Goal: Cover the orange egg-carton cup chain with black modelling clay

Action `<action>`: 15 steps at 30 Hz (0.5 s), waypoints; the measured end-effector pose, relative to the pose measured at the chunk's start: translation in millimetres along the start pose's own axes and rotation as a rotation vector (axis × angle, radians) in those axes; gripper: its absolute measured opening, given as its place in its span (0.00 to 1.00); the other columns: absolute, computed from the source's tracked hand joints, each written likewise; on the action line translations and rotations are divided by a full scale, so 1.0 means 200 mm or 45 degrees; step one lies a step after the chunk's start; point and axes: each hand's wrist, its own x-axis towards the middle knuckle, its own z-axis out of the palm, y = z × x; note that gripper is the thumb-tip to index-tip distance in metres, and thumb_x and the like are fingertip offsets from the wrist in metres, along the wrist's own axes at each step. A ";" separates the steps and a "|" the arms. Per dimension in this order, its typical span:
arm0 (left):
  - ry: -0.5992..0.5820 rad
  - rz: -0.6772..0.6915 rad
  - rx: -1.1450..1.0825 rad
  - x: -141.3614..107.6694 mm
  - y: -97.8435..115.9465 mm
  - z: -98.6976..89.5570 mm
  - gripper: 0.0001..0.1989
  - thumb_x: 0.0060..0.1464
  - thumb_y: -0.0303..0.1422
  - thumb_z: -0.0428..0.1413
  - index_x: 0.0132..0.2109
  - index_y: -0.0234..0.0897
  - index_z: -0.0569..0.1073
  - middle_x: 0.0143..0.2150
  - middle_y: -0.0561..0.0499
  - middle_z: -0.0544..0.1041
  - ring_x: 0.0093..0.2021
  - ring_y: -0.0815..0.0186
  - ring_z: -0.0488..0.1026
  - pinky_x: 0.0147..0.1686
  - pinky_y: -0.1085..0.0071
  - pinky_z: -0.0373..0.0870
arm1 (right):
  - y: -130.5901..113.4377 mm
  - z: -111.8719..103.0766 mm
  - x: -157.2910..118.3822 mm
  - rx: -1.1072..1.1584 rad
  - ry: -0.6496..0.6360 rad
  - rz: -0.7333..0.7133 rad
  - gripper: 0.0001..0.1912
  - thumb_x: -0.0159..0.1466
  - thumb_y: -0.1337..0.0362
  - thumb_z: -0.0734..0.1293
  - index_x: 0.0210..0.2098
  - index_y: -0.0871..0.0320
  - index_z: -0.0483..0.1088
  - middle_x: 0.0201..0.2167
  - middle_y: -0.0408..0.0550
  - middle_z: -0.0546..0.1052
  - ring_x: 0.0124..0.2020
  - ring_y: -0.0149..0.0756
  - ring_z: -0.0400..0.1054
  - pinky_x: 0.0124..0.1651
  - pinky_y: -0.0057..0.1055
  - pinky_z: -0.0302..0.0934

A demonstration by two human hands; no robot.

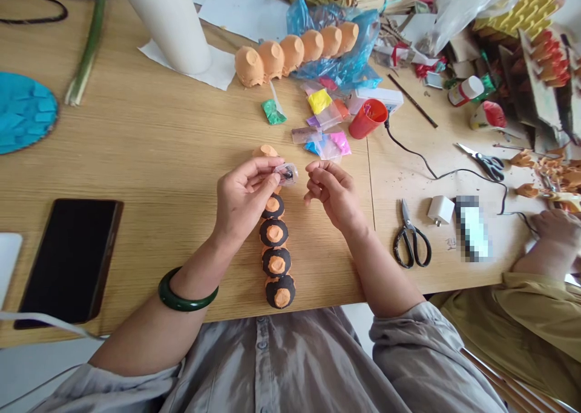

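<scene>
Grey buttoned cloth shirt [259, 364] is cut off; my left fingers [269, 186] pinch a clear plastic packet [289, 173] over a partly hidden black-and-orange domed row [276, 261]; whether my curled right fingers [327, 178] hold anything, I can't tell.

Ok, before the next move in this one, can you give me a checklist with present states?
1. Small clear packet held in the left hand: ok.
2. Right hand free of material: cannot tell; its fingers are curled.
3. Dark rings on the four nearest cups of the orange egg-carton strip: ok.
4. Dark ring on the far end cup: not ok; its visible part is orange.
5. Nearer black-handled scissors apart from both hands: ok.
</scene>
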 end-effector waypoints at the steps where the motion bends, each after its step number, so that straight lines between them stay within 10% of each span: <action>1: -0.004 -0.007 -0.001 0.00 0.00 0.00 0.14 0.57 0.38 0.71 0.48 0.38 0.85 0.49 0.46 0.89 0.49 0.57 0.88 0.57 0.60 0.87 | -0.01 0.01 -0.01 -0.011 -0.005 0.007 0.16 0.61 0.54 0.81 0.37 0.57 0.76 0.27 0.35 0.66 0.25 0.24 0.59 0.24 0.25 0.70; 7: -0.053 0.008 0.009 -0.01 0.01 0.01 0.16 0.57 0.40 0.73 0.48 0.37 0.85 0.47 0.45 0.89 0.50 0.56 0.88 0.56 0.62 0.87 | -0.01 0.05 -0.04 -0.266 -0.019 -0.058 0.29 0.57 0.39 0.83 0.35 0.56 0.73 0.23 0.34 0.66 0.20 0.23 0.55 0.17 0.24 0.50; 15: -0.053 0.100 0.120 -0.02 0.01 0.02 0.14 0.60 0.40 0.72 0.48 0.36 0.86 0.44 0.47 0.89 0.45 0.60 0.88 0.50 0.67 0.88 | 0.04 0.04 -0.04 -0.550 0.030 -0.310 0.29 0.63 0.35 0.78 0.37 0.56 0.73 0.28 0.40 0.72 0.28 0.27 0.61 0.27 0.27 0.56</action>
